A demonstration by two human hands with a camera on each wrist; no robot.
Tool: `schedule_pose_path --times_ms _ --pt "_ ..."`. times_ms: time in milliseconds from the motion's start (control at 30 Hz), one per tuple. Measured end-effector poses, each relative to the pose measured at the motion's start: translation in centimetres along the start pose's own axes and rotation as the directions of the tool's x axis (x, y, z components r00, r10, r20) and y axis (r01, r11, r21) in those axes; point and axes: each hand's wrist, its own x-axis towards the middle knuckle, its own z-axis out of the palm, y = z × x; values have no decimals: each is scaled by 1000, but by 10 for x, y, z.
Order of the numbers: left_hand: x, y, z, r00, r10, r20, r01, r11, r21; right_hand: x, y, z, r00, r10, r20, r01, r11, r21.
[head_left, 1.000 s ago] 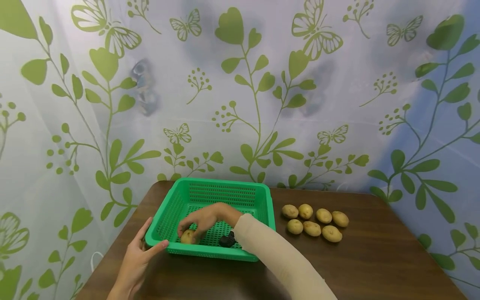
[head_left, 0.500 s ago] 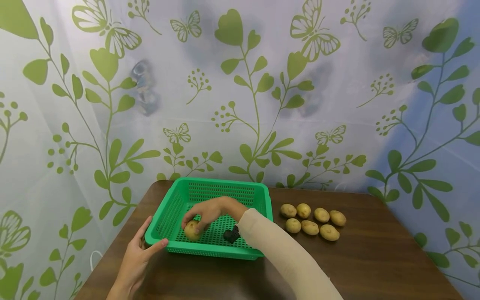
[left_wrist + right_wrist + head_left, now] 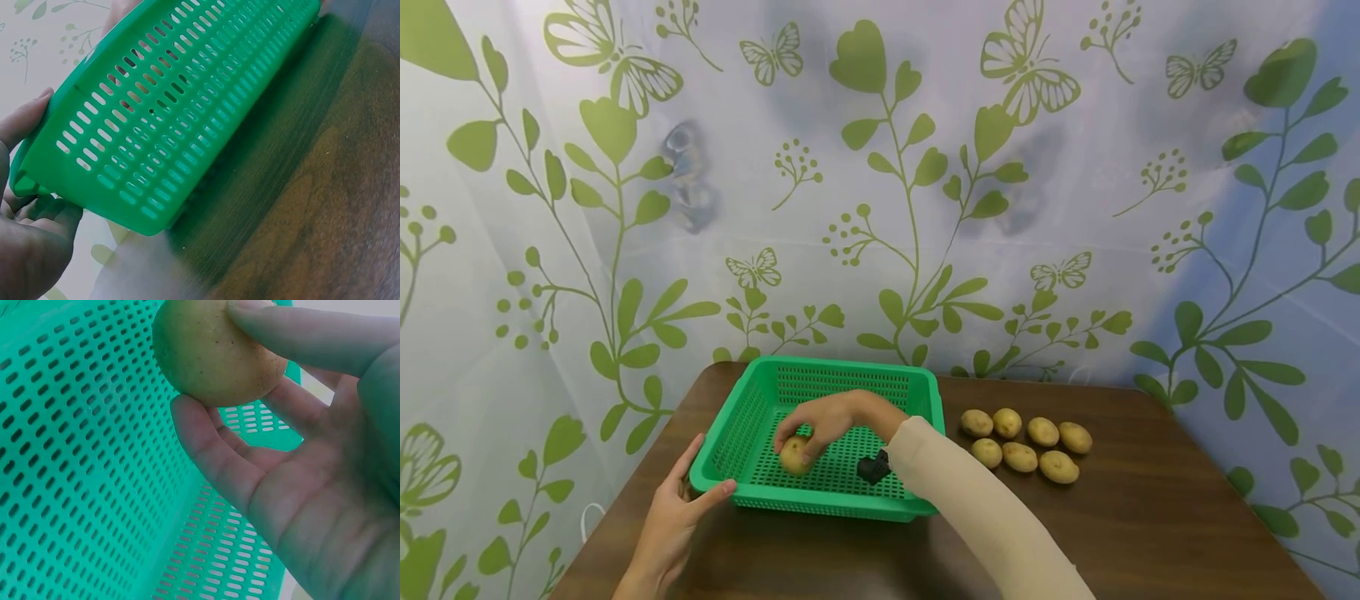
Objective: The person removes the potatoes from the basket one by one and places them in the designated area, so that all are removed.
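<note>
A green slotted plastic basket (image 3: pixel 752 392) stands on the brown table. My left hand (image 3: pixel 672 521) grips its near left corner, thumb on the rim and fingers underneath, as the left wrist view also shows. Inside the basket my right hand (image 3: pixel 826 421) holds a yellow potato (image 3: pixel 794 457) between thumb and fingers. The right wrist view shows this potato (image 3: pixel 212 353) up close, with the slotted basket floor (image 3: pixel 81 450) behind it. A small black device (image 3: pixel 872 468) shows by the right wrist, inside the basket's outline.
To the right of the basket, several potatoes (image 3: pixel 1019 456) lie on the table (image 3: pixel 1120 500) in two rough rows. Behind the table hangs a pale curtain (image 3: pixel 820 275) with green leaves and butterflies. A white cord (image 3: pixel 587 517) shows at the table's left edge.
My right hand has moved the potato a little right and away from the basket's near left corner. The left hand keeps its grip on the basket.
</note>
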Motion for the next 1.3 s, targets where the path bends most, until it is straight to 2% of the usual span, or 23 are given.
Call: schedule_pose_path --times_ms 400,633,900,1067,1300 --pt "0 2 0 998 -63 -10 63 998 15 -32 -2 -8 997 52 -58 -50 998 40" --pt "1 3 3 998 -69 -11 69 998 15 -54 -5 -11 993 79 -92 -75 996 40" --pt "1 2 1 999 -42 -19 42 999 20 -74 -4 -14 985 121 -125 -113 991 67" --pt "0 3 2 998 -57 -19 58 998 38 -84 -2 -11 983 128 -131 -121 991 60" --pt "0 4 2 997 -73 -27 75 996 45 -99 -3 -10 970 165 -176 -155 985 69"
